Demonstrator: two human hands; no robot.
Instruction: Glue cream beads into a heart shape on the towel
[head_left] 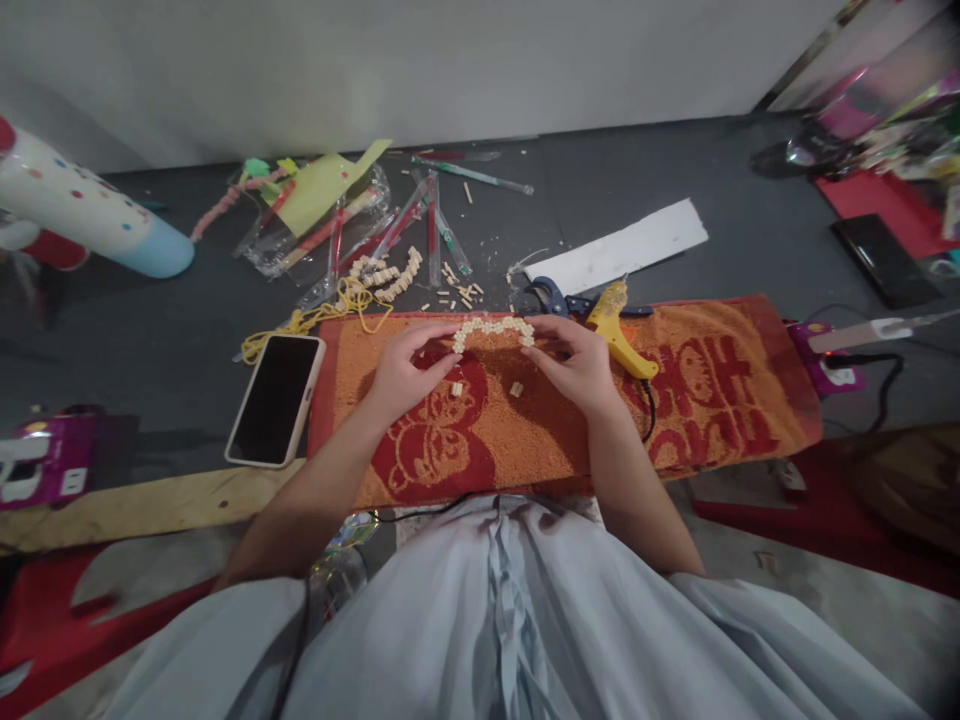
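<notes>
A curved chain of small pale wooden pieces [493,327] lies arched on an orange and red towel [697,400]. My left hand [405,368] pinches its left end, and my right hand [576,362] pinches its right end. Both hands rest on the towel with fingers curled in. Two loose wooden bits [516,389] lie on the towel between my hands. A yellow glue gun [618,330] lies just right of my right hand, its cord trailing down.
A phone [274,398] lies face up left of the towel. Behind it are yellow string [315,318], another wooden chain [390,275], plastic wrappers and sticks [360,225], blue-handled cutters [551,296] and a white strip [622,247]. A dotted tube [82,215] sits far left.
</notes>
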